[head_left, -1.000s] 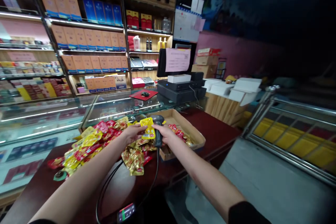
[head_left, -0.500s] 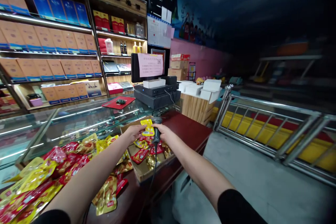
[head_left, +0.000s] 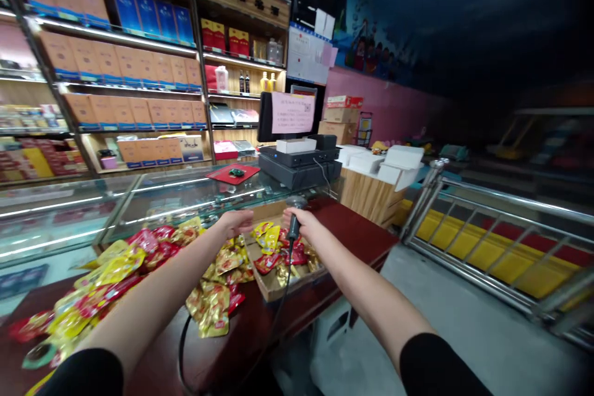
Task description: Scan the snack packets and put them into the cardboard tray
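My right hand [head_left: 299, 221] is shut around the grip of a black corded handheld barcode scanner [head_left: 292, 228], with its head pointing away from me above a shallow cardboard box [head_left: 264, 284]. Yellow, red and gold snack packets [head_left: 278, 253] lie inside that box. My left hand [head_left: 237, 221] reaches out empty just left of the scanner, above a heap of similar foil packets [head_left: 139, 260] spread across the dark red counter [head_left: 357, 223]. The scanner's black cord hangs down toward me over the box edge.
A glass display case [head_left: 116, 210] runs behind the counter, and a black cash register [head_left: 299, 167] with a monitor stands beyond the box. White cartons [head_left: 380, 159] sit to the right. A metal railing [head_left: 487, 247] lines the right side, and stocked shelves [head_left: 130, 74] rise at the back.
The yellow packet held up at the scanner is no longer in my left hand, which has moved left, away from the scanner. The view has swung slightly, and more packets now show in the box.
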The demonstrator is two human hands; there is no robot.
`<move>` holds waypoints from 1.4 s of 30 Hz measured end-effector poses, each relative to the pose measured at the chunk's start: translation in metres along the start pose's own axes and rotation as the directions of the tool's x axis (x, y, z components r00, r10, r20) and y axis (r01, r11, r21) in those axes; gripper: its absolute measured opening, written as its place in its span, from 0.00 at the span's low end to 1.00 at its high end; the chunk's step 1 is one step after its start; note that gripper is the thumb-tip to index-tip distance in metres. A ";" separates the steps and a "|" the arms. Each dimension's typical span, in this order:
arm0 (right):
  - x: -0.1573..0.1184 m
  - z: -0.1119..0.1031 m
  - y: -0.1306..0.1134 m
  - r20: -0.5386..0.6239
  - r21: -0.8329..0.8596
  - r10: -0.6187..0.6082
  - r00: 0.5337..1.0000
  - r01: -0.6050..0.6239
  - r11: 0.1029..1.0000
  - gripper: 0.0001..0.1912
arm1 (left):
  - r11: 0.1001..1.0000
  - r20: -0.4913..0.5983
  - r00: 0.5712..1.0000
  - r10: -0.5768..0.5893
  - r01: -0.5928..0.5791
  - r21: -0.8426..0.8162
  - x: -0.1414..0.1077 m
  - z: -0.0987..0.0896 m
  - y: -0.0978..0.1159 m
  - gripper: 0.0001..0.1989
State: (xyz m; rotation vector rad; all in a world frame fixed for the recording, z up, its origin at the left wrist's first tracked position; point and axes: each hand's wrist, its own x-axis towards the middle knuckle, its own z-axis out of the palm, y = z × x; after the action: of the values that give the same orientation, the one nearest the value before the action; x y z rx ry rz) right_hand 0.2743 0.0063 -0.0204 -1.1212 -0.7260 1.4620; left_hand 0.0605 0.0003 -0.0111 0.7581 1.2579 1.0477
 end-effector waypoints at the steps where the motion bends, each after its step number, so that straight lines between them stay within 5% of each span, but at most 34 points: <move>1: -0.004 0.008 -0.001 0.007 0.008 0.027 1.000 -0.027 1.000 0.05 | 1.000 0.011 1.000 0.018 -0.018 -0.003 -0.009 -0.014 0.003 0.10; 6: -0.041 0.064 0.011 0.187 0.039 0.145 0.972 -0.155 0.987 0.06 | 0.968 0.033 0.973 0.227 -0.229 0.105 -0.073 -0.099 0.008 0.18; 11: -0.098 0.113 0.057 0.397 0.060 0.250 0.883 -0.297 0.953 0.05 | 0.925 -0.059 0.947 0.317 -0.295 0.242 -0.144 -0.184 -0.019 0.25; 15: -0.132 0.140 0.103 0.474 -0.002 0.333 0.815 -0.377 0.926 0.06 | 0.873 -0.164 0.922 0.351 -0.258 0.414 -0.187 -0.228 -0.054 0.21; 18: -0.151 0.152 0.132 0.539 -0.054 0.364 0.760 -0.400 0.915 0.06 | 0.766 -0.270 0.847 0.458 -0.222 0.603 -0.215 -0.247 -0.083 0.14; 21: -0.168 0.156 0.157 0.581 -0.085 0.386 0.716 -0.418 0.905 0.07 | 0.559 -0.322 0.742 0.588 -0.086 0.824 -0.237 -0.252 -0.117 0.10; 24: -0.182 0.155 0.180 0.580 -0.082 0.385 0.718 -0.418 0.905 0.08 | 0.313 -0.342 0.645 0.684 0.165 0.935 -0.245 -0.248 -0.153 0.20; 29: -0.199 0.141 0.211 0.530 -0.034 0.392 0.752 -0.444 0.896 0.11 | 0.186 -0.341 0.667 0.663 0.294 0.937 -0.244 -0.230 -0.191 0.13; 33: -0.209 0.122 0.220 0.507 -0.007 0.389 0.769 -0.447 0.894 0.14 | 0.332 -0.302 0.677 0.671 0.090 0.939 -0.255 -0.209 -0.191 0.11; 37: -0.213 0.110 0.220 0.462 0.037 0.316 0.829 -0.374 0.927 0.18 | 0.670 -0.371 0.644 0.669 -0.307 0.676 -0.251 -0.183 -0.180 0.05; 39: -0.212 0.109 0.219 0.454 0.071 0.242 0.858 -0.305 0.950 0.19 | 0.861 -0.448 0.737 0.506 -0.399 0.316 -0.237 -0.170 -0.175 0.08; 42: -0.203 0.110 0.214 0.395 0.061 0.119 0.911 -0.156 0.986 0.23 | 0.914 -0.396 0.882 0.257 -0.355 -0.197 -0.211 -0.155 -0.170 0.11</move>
State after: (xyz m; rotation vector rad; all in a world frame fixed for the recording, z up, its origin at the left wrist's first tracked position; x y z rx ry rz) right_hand 0.0802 -0.2196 -0.1221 -0.8299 -0.8568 1.8507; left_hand -0.0530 -0.2711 -0.1144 0.5828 1.2920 1.6447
